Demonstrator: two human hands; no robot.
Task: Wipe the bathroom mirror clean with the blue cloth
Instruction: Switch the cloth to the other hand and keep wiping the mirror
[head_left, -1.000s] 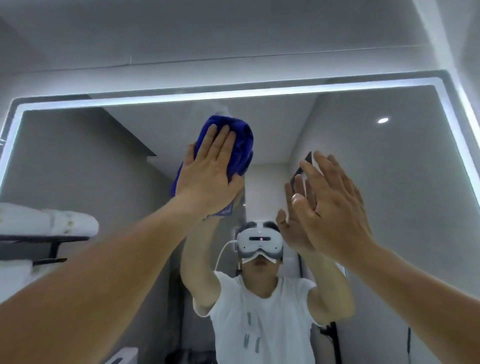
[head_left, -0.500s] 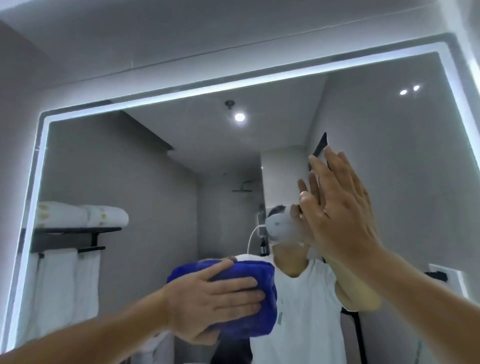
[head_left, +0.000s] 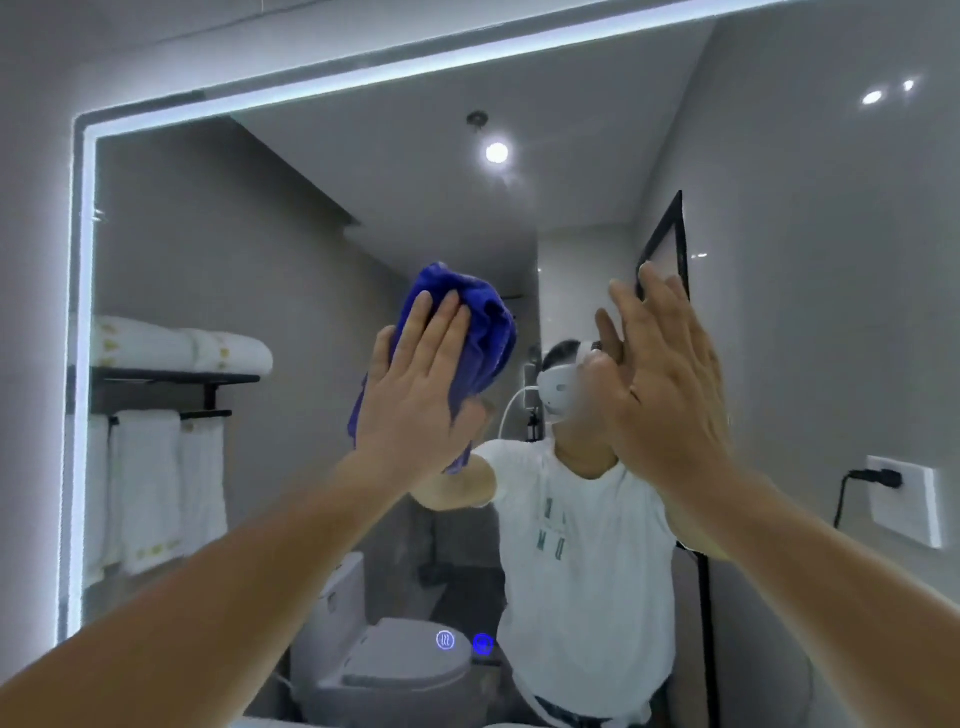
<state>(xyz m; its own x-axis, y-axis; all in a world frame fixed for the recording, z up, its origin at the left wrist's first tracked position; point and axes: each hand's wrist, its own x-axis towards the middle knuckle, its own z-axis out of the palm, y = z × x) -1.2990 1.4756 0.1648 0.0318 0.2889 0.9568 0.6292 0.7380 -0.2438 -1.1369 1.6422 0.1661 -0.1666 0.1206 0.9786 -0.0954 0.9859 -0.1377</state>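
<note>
While our left hand (head_left: 415, 389) presses the bunched blue cloth (head_left: 478, 322) against the mirror (head_left: 260, 234) near its middle, its fingers (head_left: 436, 332) lie straight over the fabric. Our right hand (head_left: 670, 384) rests on the mirror beside it, fingers (head_left: 660, 312) released.

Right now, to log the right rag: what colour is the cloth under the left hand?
Plain deep blue; the head view shows the cloth under the left hand.

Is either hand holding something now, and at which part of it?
The left hand presses the crumpled blue cloth flat-fingered against the lit-edged bathroom mirror, covering the cloth's lower left part. The right hand holds nothing.
</note>
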